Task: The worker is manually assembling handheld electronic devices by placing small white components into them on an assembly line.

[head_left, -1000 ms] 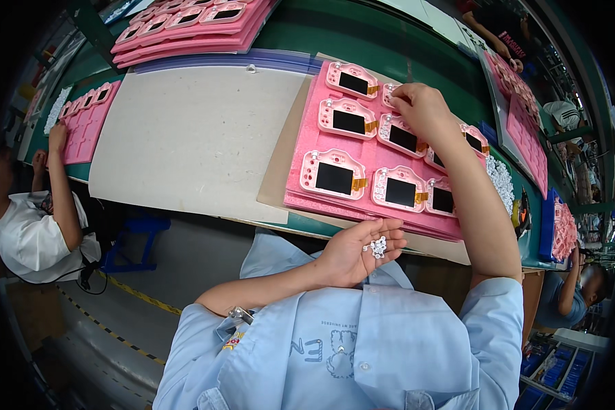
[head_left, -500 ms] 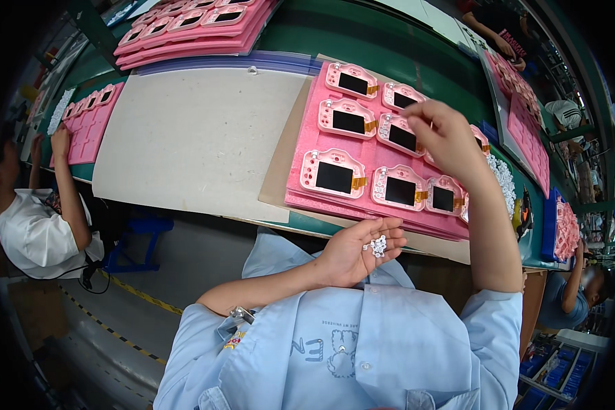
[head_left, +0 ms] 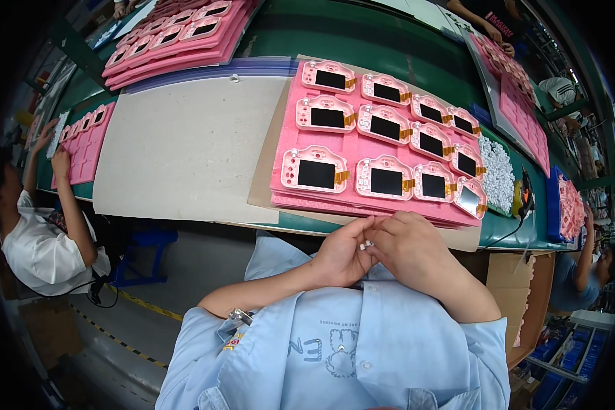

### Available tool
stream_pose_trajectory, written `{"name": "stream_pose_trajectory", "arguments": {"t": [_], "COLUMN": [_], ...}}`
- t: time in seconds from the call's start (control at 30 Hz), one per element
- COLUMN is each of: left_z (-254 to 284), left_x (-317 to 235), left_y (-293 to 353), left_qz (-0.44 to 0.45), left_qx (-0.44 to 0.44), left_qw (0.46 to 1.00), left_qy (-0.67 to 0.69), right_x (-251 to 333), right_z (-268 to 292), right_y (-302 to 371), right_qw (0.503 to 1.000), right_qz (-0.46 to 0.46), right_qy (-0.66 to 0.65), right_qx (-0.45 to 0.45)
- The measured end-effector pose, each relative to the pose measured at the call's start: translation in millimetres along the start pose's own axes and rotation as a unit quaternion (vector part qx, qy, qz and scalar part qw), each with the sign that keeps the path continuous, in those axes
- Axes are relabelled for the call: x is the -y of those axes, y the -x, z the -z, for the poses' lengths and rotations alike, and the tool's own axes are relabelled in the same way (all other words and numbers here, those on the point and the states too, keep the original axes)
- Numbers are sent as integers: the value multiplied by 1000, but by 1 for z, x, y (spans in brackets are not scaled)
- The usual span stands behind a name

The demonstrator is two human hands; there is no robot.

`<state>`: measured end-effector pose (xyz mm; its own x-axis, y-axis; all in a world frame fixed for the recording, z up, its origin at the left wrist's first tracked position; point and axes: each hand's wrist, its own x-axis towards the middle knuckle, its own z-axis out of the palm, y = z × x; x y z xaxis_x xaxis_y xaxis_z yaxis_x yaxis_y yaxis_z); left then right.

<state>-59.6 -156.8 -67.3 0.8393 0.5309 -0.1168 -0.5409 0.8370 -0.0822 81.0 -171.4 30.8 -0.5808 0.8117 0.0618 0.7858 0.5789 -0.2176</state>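
Left hand (head_left: 342,254) cupped, holding white pieces (head_left: 367,244), right hand (head_left: 417,251) over them, fingers bunched, can't tell what's pinched, beside the table's (head_left: 304,223) near edge

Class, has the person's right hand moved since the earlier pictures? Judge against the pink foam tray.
Yes. The right hand, earlier above the pink foam tray, has come down the picture to its near edge, meeting the left hand.
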Motion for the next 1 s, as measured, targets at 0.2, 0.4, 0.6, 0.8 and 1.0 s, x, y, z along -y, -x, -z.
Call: {"name": "stream_pose_trajectory", "arguments": {"t": [0.2,0.4,0.6,0.8,1.0], "left_z": [-11,-10,-16,-2,-1], "left_x": [4,4,-1,-5,-7], "left_y": [-2,-2,3,8,19], "left_qz": [-16,-22,-26,-16,-33], "left_qx": [-62,-56,-71,-36,-53], "left_qw": [998,998,996,999,998], "left_qy": [-20,-19,-42,-35,-33], "right_x": [0,2,3,-16,-22], "right_z": [2,7,21,32,35], "right_y": [2,3,-9,-37,-100], "right_qw": [996,992,923,960,960], "right_qz": [-3,-38,-185,-61,-91], "right_qy": [-40,-88,-316,-236,-225], "right_qx": [-76,-87,-115,-141,-137]}}
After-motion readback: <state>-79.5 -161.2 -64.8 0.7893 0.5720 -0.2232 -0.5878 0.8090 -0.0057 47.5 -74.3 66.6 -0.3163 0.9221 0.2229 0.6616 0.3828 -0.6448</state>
